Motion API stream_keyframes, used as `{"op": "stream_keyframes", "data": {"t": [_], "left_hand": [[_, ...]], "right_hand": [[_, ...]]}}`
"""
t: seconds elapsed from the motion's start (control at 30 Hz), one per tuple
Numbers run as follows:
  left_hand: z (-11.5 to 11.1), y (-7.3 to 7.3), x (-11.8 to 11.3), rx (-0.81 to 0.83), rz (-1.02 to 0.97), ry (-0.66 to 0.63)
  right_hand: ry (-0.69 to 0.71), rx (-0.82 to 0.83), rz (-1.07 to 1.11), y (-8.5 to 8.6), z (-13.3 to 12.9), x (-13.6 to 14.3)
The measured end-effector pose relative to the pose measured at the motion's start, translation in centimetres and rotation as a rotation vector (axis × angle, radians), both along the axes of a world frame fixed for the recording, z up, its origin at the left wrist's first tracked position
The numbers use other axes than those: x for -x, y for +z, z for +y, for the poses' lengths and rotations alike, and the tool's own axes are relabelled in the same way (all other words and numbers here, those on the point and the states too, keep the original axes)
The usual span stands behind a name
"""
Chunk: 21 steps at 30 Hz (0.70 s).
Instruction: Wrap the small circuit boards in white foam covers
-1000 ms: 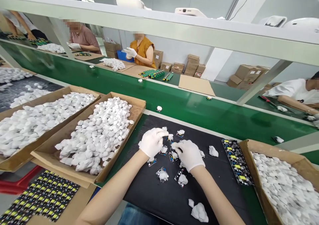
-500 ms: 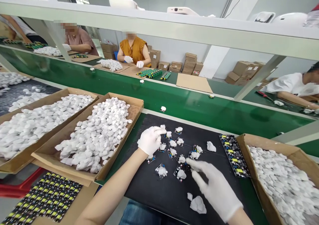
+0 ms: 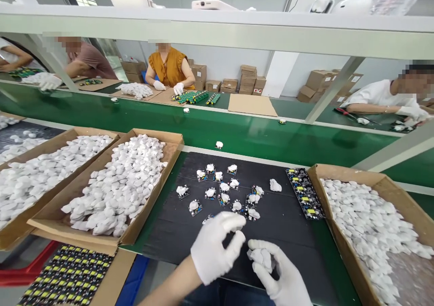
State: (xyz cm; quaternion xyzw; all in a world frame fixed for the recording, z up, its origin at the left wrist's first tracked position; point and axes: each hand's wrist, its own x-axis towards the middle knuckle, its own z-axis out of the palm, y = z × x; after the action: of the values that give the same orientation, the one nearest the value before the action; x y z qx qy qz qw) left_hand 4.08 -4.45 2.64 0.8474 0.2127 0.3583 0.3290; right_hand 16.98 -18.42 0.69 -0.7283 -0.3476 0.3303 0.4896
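My right hand (image 3: 285, 270), in a white glove, is closed around a white putty-like lump (image 3: 261, 258) near the front edge of the black mat (image 3: 298, 251). Just left of it, my left hand (image 3: 217, 247), also gloved, has thumb and fingers apart with nothing visible held. Beyond my hands lie several small circuit boards (image 3: 224, 199), each topped with a white blob. My left hand partly covers one board (image 3: 207, 218). A loose white lump (image 3: 275, 185) sits on the mat to the right of the boards.
Cardboard trays of white pieces stand left (image 3: 174, 138) and right (image 3: 342, 242). A board panel (image 3: 305, 193) lies beside the right tray; more panels (image 3: 68, 274) are at lower left. A green conveyor belt (image 3: 251, 138) runs behind, under a shelf (image 3: 217, 32). Several co-workers sit opposite.
My left hand has come back from the far boards toward me. My right hand has drawn back from the boards and taken up the lump at the mat's front. The view has shifted right.
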Motion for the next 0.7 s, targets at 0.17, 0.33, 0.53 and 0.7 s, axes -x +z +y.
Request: {"op": "stream_keyframes", "data": {"t": [0.17, 0.33, 0.53, 0.7], "left_hand": [[-3.5, -1.7, -0.7, -0.156, 0.361, -0.101], [-4.3, -2.8, -2.4, -0.391, 0.684, -0.258], [-2.0, -1.3, -2.2, -0.308, 0.573, -0.156], [3.5, -0.3, -2.1, -0.177, 0.440, 0.322]], "right_hand": [[-0.105, -0.013, -0.110, 0.3, 0.1, -2.1], [-0.146, 0.064, -0.656, -1.5, 0.0, -4.1], [-0.106, 0.241, -0.963, -3.1, 0.2, -3.8], [-0.101, 0.241, -0.973, -3.3, 0.3, -3.7]]}}
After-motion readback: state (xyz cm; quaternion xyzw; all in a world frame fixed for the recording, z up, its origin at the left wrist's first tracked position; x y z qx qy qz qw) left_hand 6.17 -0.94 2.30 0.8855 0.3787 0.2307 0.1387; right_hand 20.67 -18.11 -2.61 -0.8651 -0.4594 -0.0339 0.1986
